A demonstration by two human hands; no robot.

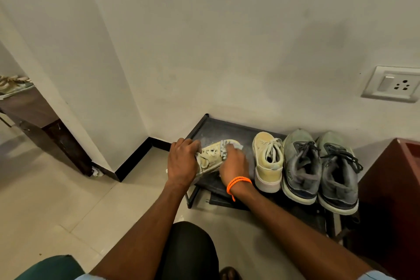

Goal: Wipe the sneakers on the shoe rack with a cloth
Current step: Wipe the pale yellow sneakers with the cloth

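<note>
— Sneaker (210, 158) status? It is lying tilted at the left end of the shoe rack (218, 128), lifted off the shelf on its left side.

— Who is steadying it?

— The left hand (181, 162) is clamping its outer side, fingers curled over the upper, apparently bracing it against the wiping pressure. The right hand (234, 163) is pressing a pale cloth (227, 146) onto the laces and toe, fingers closed on the fabric.

— Remaining pairs?

— Its cream partner (268, 161) is standing just beside, toe towards the rack's back edge. Two grey sneakers (318, 166) are waiting at the right end, looking untouched, probably next.
</note>
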